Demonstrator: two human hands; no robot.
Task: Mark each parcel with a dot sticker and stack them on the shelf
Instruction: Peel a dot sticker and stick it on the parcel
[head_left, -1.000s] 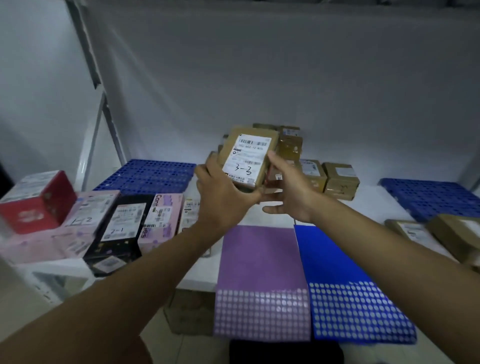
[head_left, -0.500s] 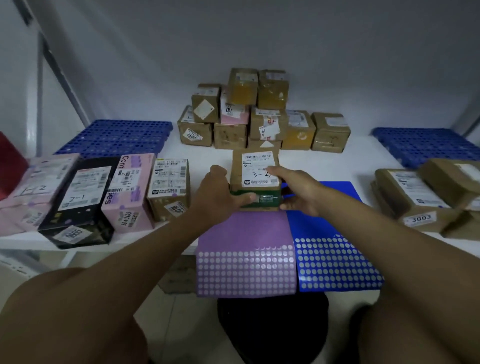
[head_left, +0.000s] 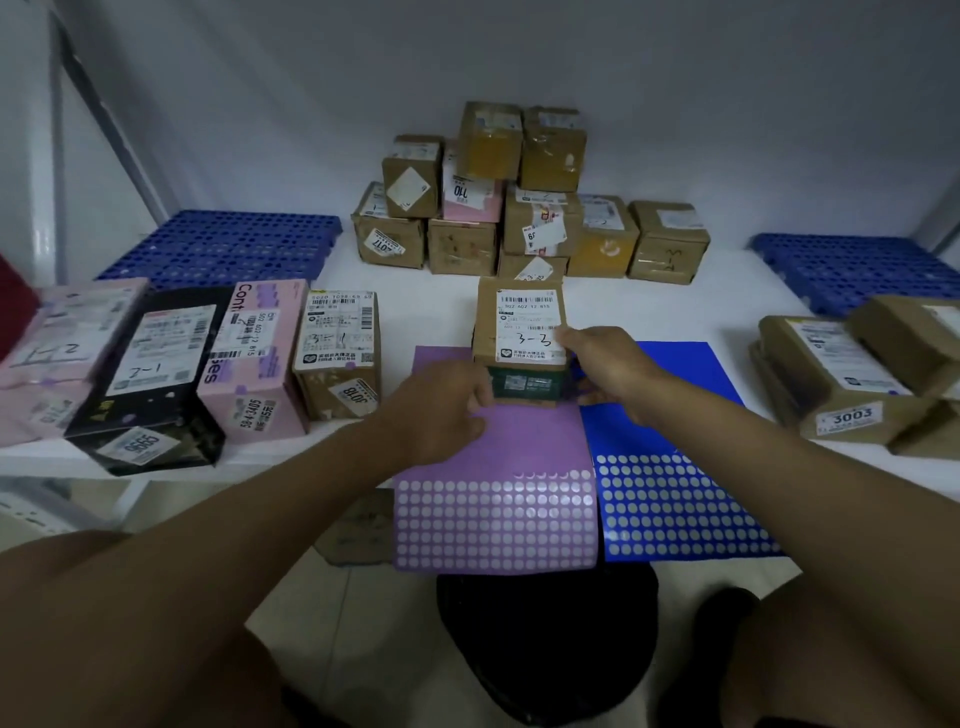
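Parcel (head_left: 522, 332) labelled "3-3", gripped by left hand (head_left: 441, 410) and right hand (head_left: 608, 364), rests on sticker sheets (head_left: 493, 441).

The left hand (head_left: 441, 410) covers the near left corner of the brown parcel (head_left: 522, 332), so its fingertips cannot be seen. The red box (head_left: 13, 306) is cut off by the left edge. The small print on the pink box (head_left: 62, 343) beside it is too blurry to read.

hands (head_left: 447, 410) holding parcel (head_left: 522, 338), sticker sheets (head_left: 498, 514)
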